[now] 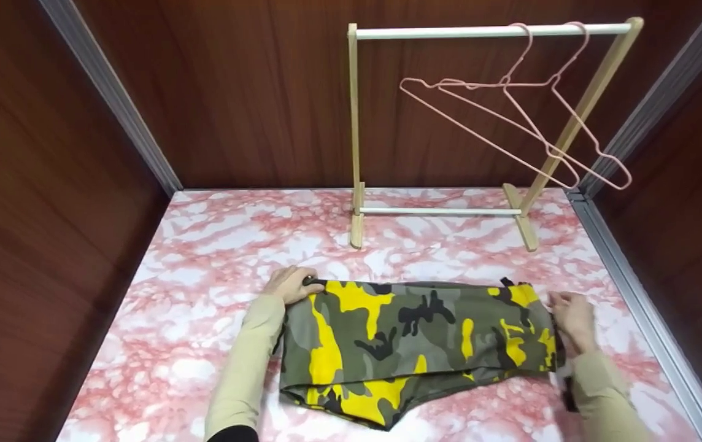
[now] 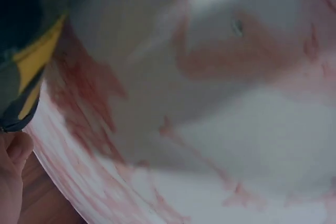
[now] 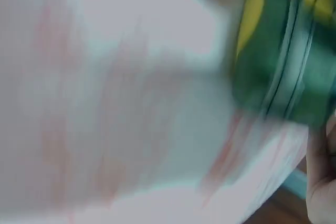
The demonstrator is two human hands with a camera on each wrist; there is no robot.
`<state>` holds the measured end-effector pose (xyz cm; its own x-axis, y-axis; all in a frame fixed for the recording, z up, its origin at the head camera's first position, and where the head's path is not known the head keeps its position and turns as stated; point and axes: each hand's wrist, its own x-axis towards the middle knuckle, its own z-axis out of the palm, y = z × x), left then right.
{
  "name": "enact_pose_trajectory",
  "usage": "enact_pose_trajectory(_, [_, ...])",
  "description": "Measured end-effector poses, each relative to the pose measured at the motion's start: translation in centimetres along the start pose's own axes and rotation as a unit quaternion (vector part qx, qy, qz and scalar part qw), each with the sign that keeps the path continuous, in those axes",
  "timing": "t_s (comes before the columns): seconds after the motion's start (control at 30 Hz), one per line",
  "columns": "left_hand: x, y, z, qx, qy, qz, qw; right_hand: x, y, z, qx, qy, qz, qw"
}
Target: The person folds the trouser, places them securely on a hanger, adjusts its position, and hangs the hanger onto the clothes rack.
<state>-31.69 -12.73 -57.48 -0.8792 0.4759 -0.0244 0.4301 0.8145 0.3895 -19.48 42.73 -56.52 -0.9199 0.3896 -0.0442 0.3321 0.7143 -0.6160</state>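
A folded camouflage garment (image 1: 431,331) in green, grey, black and yellow lies on the table, with a pointed lower layer sticking out toward the front. At its far left corner my left hand (image 1: 289,285) pinches the cloth edge; the left wrist view shows a fingertip (image 2: 20,148) right at the cloth. Beside the right edge is my right hand (image 1: 574,319), fingers loosely bent and their tips a little off the cloth. The blurred right wrist view has that hand (image 3: 321,177) just below a garment edge with parallel seams (image 3: 289,77).
Behind the garment stands a wooden rack (image 1: 354,123) with a white top rail (image 1: 431,32). Two pink wire hangers (image 1: 480,135) hang at its right side. The red and white marbled table (image 1: 191,245) is bounded by brown panels (image 1: 253,92) and metal frame strips (image 1: 118,104).
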Motion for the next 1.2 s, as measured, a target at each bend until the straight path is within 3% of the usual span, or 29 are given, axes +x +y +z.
enact_pose_trajectory(0.07, [-0.1,-0.2,-0.2,-0.003,-0.005,0.002,1.0,0.1,-0.4,0.2,0.0,-0.034,-0.002,0.999])
enact_pose_trajectory(0.27, [-0.1,-0.1,-0.4,-0.024,-0.028,0.015,0.9992,-0.1,-1.1,0.3,0.011,-0.136,0.049,0.989])
enact_pose_trajectory(0.47, [-0.1,0.2,-0.4,-0.025,-0.037,0.014,0.9989,0.5,-2.0,1.1,0.029,-0.161,0.062,0.985])
enact_pose_trajectory(0.83, [-0.5,0.2,-0.1,-0.063,-0.027,0.055,0.9961,1.6,-3.1,3.1,0.065,-0.115,0.002,0.991])
enact_pose_trajectory(0.97, [-0.5,0.3,-0.2,-0.032,-0.011,0.064,0.9974,1.6,-3.2,3.3,0.054,-0.061,-0.017,0.996])
enact_pose_trajectory(1.1, [0.3,1.2,-0.2,0.015,0.007,0.051,0.9985,1.6,-2.9,3.5,0.027,-0.001,-0.024,0.999])
enact_pose_trajectory(1.2, [1.0,1.7,0.0,0.054,0.029,0.048,0.997,1.7,-2.5,3.6,0.009,0.022,-0.024,0.999])
